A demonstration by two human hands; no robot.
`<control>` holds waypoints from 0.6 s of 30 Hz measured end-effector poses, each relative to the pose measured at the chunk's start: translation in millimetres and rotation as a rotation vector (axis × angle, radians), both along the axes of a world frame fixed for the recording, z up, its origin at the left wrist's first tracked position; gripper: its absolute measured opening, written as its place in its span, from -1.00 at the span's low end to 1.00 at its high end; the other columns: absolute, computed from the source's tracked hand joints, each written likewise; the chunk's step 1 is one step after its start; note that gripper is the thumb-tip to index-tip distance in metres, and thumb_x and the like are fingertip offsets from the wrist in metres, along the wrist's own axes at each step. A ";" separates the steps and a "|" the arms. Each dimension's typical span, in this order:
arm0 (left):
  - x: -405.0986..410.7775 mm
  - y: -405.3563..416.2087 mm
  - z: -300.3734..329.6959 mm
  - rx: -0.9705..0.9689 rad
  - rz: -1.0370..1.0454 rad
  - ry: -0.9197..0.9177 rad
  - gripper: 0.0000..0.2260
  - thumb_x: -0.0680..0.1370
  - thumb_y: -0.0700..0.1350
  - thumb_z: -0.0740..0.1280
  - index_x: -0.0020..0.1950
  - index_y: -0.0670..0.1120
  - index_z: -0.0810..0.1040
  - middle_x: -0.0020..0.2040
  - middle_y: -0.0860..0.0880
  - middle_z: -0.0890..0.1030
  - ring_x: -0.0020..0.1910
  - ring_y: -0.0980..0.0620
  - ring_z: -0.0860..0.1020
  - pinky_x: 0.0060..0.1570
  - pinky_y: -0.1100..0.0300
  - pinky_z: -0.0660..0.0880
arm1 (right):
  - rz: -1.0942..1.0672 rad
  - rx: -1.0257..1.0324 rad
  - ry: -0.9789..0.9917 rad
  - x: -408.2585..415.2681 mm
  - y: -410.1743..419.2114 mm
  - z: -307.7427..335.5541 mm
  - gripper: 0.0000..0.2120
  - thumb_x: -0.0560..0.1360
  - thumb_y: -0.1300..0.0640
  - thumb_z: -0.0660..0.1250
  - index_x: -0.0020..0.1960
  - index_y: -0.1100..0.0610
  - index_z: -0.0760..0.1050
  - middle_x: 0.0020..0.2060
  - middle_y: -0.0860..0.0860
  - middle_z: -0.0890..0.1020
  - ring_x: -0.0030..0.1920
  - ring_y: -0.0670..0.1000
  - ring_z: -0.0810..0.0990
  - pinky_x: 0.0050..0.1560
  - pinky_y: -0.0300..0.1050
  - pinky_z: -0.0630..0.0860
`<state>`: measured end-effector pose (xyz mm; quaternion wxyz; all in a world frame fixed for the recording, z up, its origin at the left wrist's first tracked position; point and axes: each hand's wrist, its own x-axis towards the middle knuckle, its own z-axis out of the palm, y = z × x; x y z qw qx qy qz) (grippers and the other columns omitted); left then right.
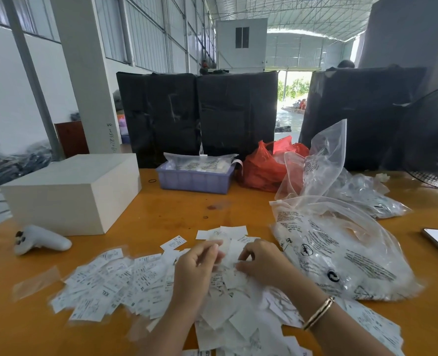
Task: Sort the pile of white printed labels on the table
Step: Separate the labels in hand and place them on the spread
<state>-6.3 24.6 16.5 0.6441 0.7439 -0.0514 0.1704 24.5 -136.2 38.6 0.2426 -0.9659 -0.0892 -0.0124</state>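
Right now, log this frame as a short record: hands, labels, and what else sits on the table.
left hand: fingers pinching labels over the pile
right hand: fingers pinching labels; bracelet on wrist
labels: loose white heap, spread across the near table
left side: white box, white controller
far side: purple tray, red bag
right side: clear printed bags

Both hands close together, left (196, 268) fingers curled — right (260, 260) pinching (bracelet on wrist)
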 end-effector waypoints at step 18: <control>-0.5 -2.7 1.1 0.052 -0.064 0.010 -0.83 0.49 -0.16 0.44 -0.09 0.14 0.65 -0.18 0.31 0.65 -0.11 0.35 0.58 -0.20 0.48 0.48 | -0.190 1.300 -0.027 -23.8 -13.0 -4.5 -0.80 0.33 0.05 0.46 -0.26 0.13 0.48 -0.52 -0.04 0.42 -0.49 -0.08 0.30 -0.48 -0.27 0.29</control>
